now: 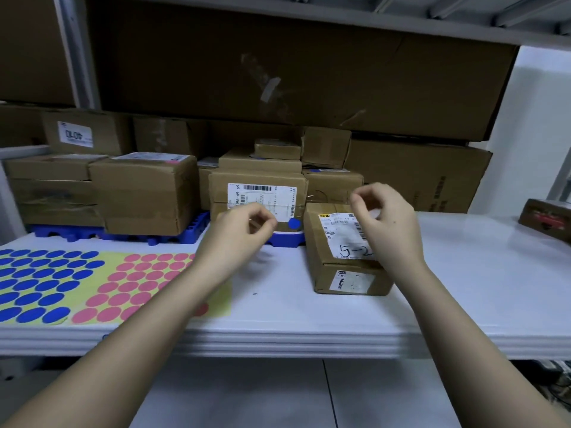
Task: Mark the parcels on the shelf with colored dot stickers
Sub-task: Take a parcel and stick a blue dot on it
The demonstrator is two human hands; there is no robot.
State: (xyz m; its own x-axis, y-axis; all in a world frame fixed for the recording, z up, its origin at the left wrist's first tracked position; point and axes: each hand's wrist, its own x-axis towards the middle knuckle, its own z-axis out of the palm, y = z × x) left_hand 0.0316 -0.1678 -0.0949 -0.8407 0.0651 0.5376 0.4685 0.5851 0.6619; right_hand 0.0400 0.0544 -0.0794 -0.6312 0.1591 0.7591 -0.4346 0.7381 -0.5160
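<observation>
**Shelf lot: parcels awaiting dot marks, two sticker sheets, both hands raised**

Item 1. Parcel with handwritten "5-2" label (343, 242), one piece, lying flat on the white shelf (463, 273) at 3 o'clock of centre, pulled forward of the stack, probably to present its top for marking. No dot is visible on it; part of its top is hidden by the right hand.

Item 2. Parcel with barcode label (259, 196), one piece, standing on a blue plastic tray (287, 239) at 12 o'clock. It bears one blue dot (294, 223) at its lower right corner, so it reads as marked.

Item 3. Sticker sheets, two, laid flat at 9 o'clock within reach: blue dot sheet (40, 282) and pink dot sheet (139, 282), side by side on yellow backing.

Item 4. Left hand (244, 227), fingers curled, thumb to fingertips; whether it pinches a sticker cannot be told.

Item 5. Right hand (383, 217), hovering over the "5-2" parcel, fingers curled likewise; contents cannot be told.

Item 6. Further cardboard boxes (145, 193) stacked behind, at least eight, count uncertain.
</observation>
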